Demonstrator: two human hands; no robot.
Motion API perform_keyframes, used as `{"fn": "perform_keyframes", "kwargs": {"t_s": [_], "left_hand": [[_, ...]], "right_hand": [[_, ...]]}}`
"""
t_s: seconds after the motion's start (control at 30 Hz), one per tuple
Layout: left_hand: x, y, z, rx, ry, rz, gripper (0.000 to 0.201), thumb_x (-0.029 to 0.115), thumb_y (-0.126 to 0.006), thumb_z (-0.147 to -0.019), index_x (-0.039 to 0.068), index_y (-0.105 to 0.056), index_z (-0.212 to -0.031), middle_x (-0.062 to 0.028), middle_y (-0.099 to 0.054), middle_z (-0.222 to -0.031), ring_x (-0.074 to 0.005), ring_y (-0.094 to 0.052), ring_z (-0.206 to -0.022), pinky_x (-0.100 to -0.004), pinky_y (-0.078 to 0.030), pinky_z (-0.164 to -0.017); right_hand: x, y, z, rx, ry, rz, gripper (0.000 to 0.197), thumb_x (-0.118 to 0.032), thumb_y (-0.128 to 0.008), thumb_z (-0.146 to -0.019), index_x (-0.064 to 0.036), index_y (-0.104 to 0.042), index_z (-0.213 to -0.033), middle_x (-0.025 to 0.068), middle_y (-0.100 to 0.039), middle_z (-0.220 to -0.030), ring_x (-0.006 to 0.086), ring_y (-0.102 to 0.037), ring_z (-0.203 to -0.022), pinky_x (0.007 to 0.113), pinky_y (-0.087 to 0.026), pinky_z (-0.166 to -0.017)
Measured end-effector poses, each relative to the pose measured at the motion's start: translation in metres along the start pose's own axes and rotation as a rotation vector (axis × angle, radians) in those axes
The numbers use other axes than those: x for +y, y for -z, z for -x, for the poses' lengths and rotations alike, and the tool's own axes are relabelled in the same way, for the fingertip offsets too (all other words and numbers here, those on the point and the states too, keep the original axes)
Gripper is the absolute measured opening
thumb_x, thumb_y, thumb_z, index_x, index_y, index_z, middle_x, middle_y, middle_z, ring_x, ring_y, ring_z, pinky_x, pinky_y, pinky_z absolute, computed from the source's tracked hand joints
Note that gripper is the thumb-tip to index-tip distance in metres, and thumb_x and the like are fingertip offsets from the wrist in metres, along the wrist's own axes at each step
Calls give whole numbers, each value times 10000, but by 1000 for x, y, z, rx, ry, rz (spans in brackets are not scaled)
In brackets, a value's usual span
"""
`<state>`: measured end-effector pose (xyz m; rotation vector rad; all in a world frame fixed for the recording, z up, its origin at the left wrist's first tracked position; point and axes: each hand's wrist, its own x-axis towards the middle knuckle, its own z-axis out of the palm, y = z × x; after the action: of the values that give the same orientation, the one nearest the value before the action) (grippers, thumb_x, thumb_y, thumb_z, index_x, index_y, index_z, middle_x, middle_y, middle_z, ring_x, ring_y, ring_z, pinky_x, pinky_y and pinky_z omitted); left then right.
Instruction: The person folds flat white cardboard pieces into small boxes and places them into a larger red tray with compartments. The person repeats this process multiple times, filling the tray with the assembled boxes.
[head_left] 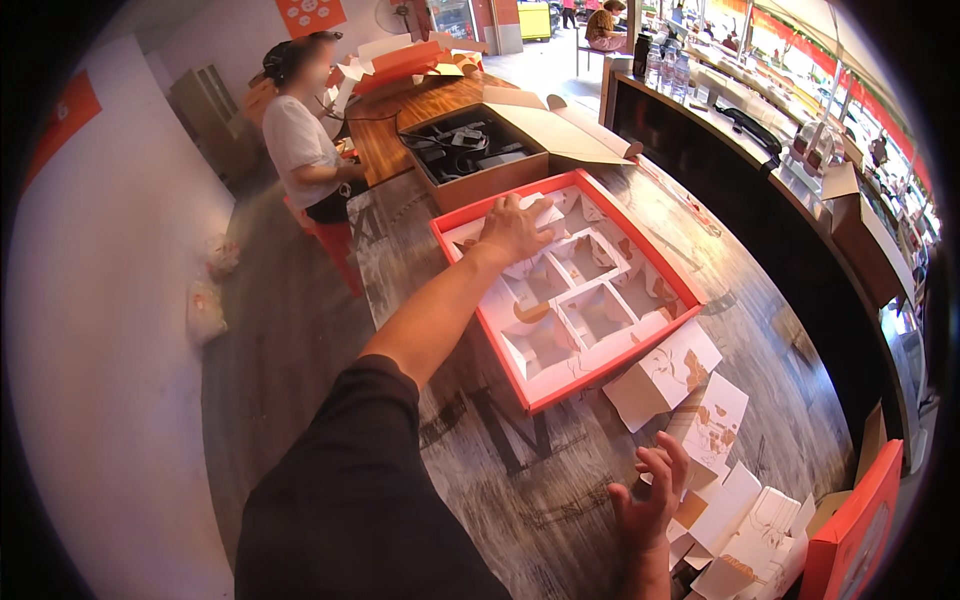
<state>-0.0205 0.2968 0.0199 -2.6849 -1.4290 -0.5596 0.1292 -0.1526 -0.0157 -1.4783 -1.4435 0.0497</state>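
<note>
Red box (617, 358); beneath left hand (513, 232)

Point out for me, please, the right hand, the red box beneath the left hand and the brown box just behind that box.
Right hand (652, 505): head view, middle of the hand.
Red box (600, 364): head view, near rim.
Brown box (490, 181): head view, front wall.

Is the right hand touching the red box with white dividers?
Apart: the head view plainly shows bare table between the right hand and the red box.
</note>
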Motion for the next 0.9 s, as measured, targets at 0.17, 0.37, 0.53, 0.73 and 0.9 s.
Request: {"fn": "perform_keyframes", "kwargs": {"t_s": [0.17, 0.37, 0.53, 0.73, 0.9], "left_hand": [[7, 7, 6, -50, 4, 45, 651, 573, -664, -908, 310, -546, -1492, -274, -496, -1387, -453, -496, -1312, -534, -431, -1116], [4, 8, 5, -63, -2, 19, 658, 585, -637, -932, 296, -520, -1511, -275, -467, -1439, -468, -458, -1359, -561, -419, -1120], [-7, -17, 1, -136, 31, -68, 790, 652, -587, -922, 301, -377, -1597, -298, -324, -1587, -517, -318, -1464, -600, -381, -1161], [6, 12, 7, -284, 13, -82, 826, 661, -572, -947, 284, -313, -1635, -287, -294, -1628, -442, -323, -1501, -548, -289, -1223], [12, 19, 3, -370, -10, -105, 876, 734, -551, -932, 293, -296, -1645, -284, -260, -1654, -428, -258, -1543, -559, -221, -1248]], "right_hand": [[-1, -1, 2, -9, -22, -24, 664, -440, -884, -810, -30, -631, -1267, 218, -532, -1423, 260, -652, -987, 354, -563, -787], [-2, -2, -1, -11, -33, -19, 644, -505, -833, -836, -45, -636, -1242, 202, -533, -1411, 246, -651, -997, 342, -569, -773], [-3, 2, -1, -50, 7, 14, 644, -330, -922, -763, -53, -638, -1270, 205, -541, -1429, 264, -656, -1001, 369, -559, -822], [-6, 0, -4, -43, -17, 6, 620, -291, -935, -733, -76, -648, -1239, 178, -550, -1408, 272, -674, -979, 391, -567, -846], [-8, 1, -4, -48, -19, 8, 628, -269, -946, -712, -64, -648, -1225, 179, -543, -1406, 274, -681, -986, 399, -576, -857]]}}
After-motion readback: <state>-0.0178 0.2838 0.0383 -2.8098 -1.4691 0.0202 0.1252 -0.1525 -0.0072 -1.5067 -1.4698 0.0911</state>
